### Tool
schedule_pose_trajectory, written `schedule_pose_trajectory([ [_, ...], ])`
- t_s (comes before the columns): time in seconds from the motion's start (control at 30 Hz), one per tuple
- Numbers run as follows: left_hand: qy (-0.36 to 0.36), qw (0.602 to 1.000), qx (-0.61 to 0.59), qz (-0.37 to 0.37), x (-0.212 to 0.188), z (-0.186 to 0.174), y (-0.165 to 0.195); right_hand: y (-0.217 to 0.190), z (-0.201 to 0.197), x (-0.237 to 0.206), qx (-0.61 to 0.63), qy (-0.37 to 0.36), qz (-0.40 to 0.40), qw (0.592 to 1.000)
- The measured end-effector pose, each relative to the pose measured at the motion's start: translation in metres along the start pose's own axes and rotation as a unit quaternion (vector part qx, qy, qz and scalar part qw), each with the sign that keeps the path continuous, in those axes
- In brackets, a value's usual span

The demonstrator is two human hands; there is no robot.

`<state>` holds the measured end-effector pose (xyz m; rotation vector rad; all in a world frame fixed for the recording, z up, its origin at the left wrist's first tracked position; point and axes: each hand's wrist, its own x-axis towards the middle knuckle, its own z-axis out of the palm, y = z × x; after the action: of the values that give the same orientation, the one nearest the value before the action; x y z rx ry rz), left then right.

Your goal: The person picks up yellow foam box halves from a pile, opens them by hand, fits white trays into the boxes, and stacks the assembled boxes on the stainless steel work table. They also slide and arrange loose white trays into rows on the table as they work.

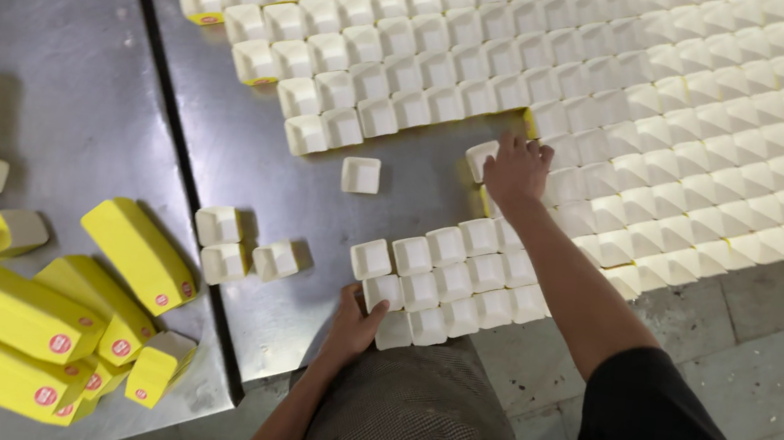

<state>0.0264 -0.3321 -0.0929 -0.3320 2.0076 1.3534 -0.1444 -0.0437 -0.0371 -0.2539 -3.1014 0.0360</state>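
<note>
White cups, hands spread, touching

Bare forearms, a black short sleeve on the right, grey checked trousers.

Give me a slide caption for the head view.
Two hands arranging white cartons on a steel table.
</note>
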Motion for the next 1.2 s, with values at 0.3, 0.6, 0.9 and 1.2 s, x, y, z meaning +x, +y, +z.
schedule_pose_trajectory([
  [0.3,0.019,0.999,0.045,0.012,0.004,-0.024,-0.006,-0.096,0.005,-0.003,-0.004,0.072,0.052,0.996],
  [0.6,0.047,0.999,0.015,0.002,0.011,-0.044,-0.001,-0.066,0.006,-0.012,0.087,-0.046,-0.026,0.995],
  [0.9,0.025,0.999,-0.024,0.027,0.017,-0.058,0.018,-0.08,0.001,-0.006,0.196,0.026,-0.032,0.98],
  [1.2,0.061,0.995,0.022,0.078,-0.002,-0.065,0.007,-0.052,-0.001,0.008,-0.048,-0.041,-0.12,0.991],
])
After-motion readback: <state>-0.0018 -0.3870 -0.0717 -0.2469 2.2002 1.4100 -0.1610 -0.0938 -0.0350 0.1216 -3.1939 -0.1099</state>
